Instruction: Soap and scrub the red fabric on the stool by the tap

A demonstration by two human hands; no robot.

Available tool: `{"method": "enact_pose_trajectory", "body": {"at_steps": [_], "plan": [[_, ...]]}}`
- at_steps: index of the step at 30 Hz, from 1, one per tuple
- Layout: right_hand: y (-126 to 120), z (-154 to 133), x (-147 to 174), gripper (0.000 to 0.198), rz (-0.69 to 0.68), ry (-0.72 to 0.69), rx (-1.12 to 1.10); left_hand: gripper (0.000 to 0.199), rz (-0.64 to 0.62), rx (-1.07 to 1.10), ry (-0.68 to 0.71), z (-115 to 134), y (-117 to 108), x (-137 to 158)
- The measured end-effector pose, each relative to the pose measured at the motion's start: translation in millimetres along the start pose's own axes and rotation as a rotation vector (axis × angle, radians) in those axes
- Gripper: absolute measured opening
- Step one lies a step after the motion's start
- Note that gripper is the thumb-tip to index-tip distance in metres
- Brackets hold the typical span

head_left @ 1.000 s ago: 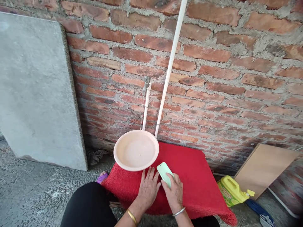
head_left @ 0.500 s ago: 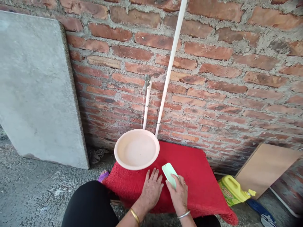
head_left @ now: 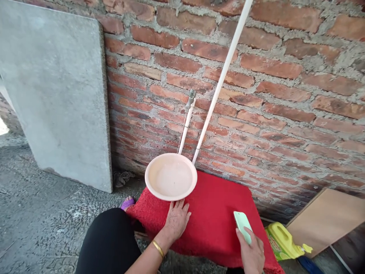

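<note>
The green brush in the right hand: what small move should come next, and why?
Probably bring the green brush down onto the red mat for a stroke. The right hand holds it at the mat's right edge, the left hand lies flat on the mat beside the basin.

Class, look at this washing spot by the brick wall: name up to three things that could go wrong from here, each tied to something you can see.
1. Water runs from the tap into the basin; left running, it may overflow onto the red mat.
2. The left hand rests against the basin's rim; a nudge might spill it.
3. The right hand holds the green brush at the mat's edge, above the yellow jug; it could slip off.
</note>
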State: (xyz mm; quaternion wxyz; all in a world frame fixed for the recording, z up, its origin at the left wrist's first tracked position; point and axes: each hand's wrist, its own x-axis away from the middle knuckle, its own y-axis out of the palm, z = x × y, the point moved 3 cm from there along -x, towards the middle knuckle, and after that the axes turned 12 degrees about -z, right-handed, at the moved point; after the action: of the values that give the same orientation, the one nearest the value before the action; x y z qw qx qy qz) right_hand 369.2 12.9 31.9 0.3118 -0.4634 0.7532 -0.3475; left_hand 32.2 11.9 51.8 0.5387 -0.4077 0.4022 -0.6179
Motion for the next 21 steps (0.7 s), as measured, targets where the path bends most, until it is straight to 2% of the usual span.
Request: {"method": "enact_pose_trajectory", "body": {"at_steps": [2, 7, 10, 13, 17, 19, 21], "plan": [[9, -12, 7, 0.087, -0.027, -0.075, -0.046, 0.040, -0.006, -0.001, -0.002, -3, 1, 1], [53, -69, 40, 0.069, -0.148, -0.450, -0.034, 0.040, -0.010, 0.012, 0.011, -7, 2, 3], [59, -77, 46, 0.064, -0.175, -0.532, 0.068, 0.040, -0.020, 0.021, 0.012, -5, -1, 2], [41, -54, 32, 0.073, -0.163, -0.398, 0.092, 0.040, -0.036, 0.030, 0.008, -3, -2, 0], [3, -11, 5, 0.081, -0.128, -0.073, 0.108, 0.041, -0.061, 0.045, 0.010, -2, -1, -2], [-13, -2, -2, 0.082, -0.119, 0.045, 0.092, 0.042, -0.074, 0.045, 0.014, -3, 0, -2], [-21, -5, -5, 0.082, -0.146, 0.104, 0.020, 0.042, -0.083, 0.042, 0.019, -4, 1, -1]]}}
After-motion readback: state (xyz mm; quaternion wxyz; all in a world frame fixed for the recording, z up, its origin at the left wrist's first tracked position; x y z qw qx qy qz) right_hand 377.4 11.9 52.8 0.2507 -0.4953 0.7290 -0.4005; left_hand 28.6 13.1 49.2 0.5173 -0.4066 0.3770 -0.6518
